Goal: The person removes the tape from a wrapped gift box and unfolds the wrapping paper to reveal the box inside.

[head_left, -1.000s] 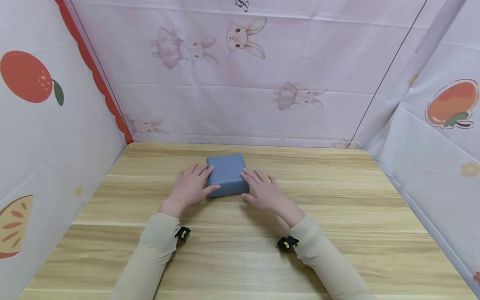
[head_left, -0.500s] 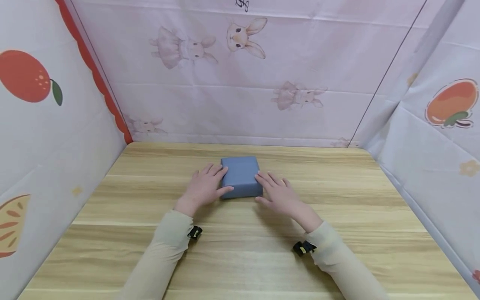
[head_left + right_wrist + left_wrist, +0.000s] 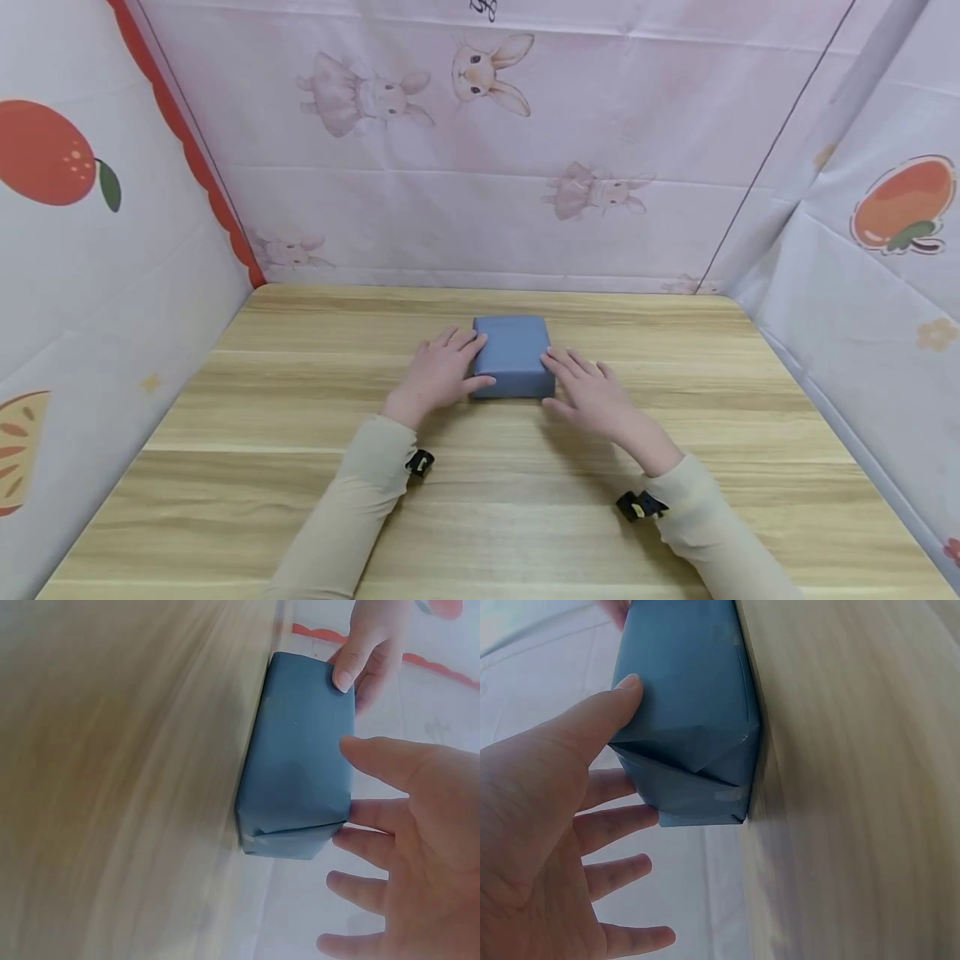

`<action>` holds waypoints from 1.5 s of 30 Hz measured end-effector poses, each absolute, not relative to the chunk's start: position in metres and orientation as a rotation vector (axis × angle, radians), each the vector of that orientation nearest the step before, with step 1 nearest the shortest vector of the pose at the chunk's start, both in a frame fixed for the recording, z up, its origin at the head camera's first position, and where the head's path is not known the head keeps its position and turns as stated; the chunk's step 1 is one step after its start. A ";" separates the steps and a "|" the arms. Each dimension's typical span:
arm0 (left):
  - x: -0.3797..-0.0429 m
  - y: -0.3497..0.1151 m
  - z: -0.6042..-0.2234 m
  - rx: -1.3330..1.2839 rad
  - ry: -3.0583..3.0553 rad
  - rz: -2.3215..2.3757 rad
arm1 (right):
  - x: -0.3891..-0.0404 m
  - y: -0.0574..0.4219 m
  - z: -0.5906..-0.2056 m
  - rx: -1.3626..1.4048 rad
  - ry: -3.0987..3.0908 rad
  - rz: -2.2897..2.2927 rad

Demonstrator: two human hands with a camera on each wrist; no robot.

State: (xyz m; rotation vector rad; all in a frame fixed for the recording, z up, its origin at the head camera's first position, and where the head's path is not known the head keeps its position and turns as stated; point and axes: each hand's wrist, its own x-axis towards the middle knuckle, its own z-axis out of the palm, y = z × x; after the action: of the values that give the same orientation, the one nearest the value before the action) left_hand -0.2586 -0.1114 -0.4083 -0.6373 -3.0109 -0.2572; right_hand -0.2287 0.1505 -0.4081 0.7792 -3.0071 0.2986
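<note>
A box wrapped in blue paper (image 3: 513, 345) lies flat on the wooden table, its front face toward me. At its left side is my left hand (image 3: 435, 372), index fingertip on the top edge and thumb on the front face. In the left wrist view, the fingers are spread and nearly straight beside the box's folded end (image 3: 694, 784). My right hand (image 3: 594, 398) touches the right side with its fingertips. The right wrist view has the right thumb (image 3: 375, 757) at the front face's edge and the other fingers extended by the folded paper end.
The wooden table (image 3: 480, 517) runs back to a pink cloth wall (image 3: 480, 217) printed with rabbits. White cloth walls with fruit prints stand at the left (image 3: 90, 292) and right (image 3: 877, 325). Each wrist carries a small black camera mount.
The wrapped box has slid to the right along the table and turned slightly to lie squarer. Both hands have moved right along with it, keeping to its sides.
</note>
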 end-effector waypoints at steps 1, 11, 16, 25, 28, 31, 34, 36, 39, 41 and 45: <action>-0.259 -0.109 -0.408 -0.640 -3.013 -0.259 | -0.228 0.153 -0.408 0.777 -3.005 0.301; -0.262 -0.084 -0.410 -0.657 -3.026 -0.276 | -0.227 0.173 -0.396 0.743 -3.010 0.307; -0.263 -0.079 -0.411 -0.662 -3.030 -0.316 | -0.229 0.178 -0.392 0.757 -3.000 0.330; -0.261 -0.077 -0.414 -0.640 -3.042 -0.317 | -0.240 0.188 -0.396 0.881 -2.943 0.553; -0.261 -0.075 -0.414 -0.657 -3.030 -0.325 | -0.244 0.193 -0.398 0.871 -2.937 0.626; -0.262 -0.076 -0.413 -0.656 -3.026 -0.341 | -0.247 0.196 -0.401 0.838 -2.931 0.672; -0.263 -0.079 -0.411 -0.661 -3.028 -0.392 | -0.248 0.197 -0.401 0.780 -2.939 0.712; -0.265 -0.082 -0.410 -0.668 -3.026 -0.427 | -0.249 0.198 -0.401 0.744 -2.954 0.743; -0.267 -0.086 -0.410 -0.671 -3.027 -0.478 | -0.250 0.200 -0.402 0.707 -2.989 0.802; -0.268 -0.088 -0.411 -0.657 -3.048 -0.499 | -0.252 0.200 -0.405 0.703 -3.013 0.837; -0.267 -0.089 -0.415 -0.619 -3.119 -0.524 | -0.256 0.201 -0.413 0.709 -3.060 0.880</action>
State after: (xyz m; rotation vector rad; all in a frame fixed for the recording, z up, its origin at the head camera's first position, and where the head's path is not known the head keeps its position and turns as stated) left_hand -0.2672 -0.0893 -0.4149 -0.6188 -3.1191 -0.5240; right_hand -0.2564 0.2011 -0.4128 0.7087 -3.0600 0.8804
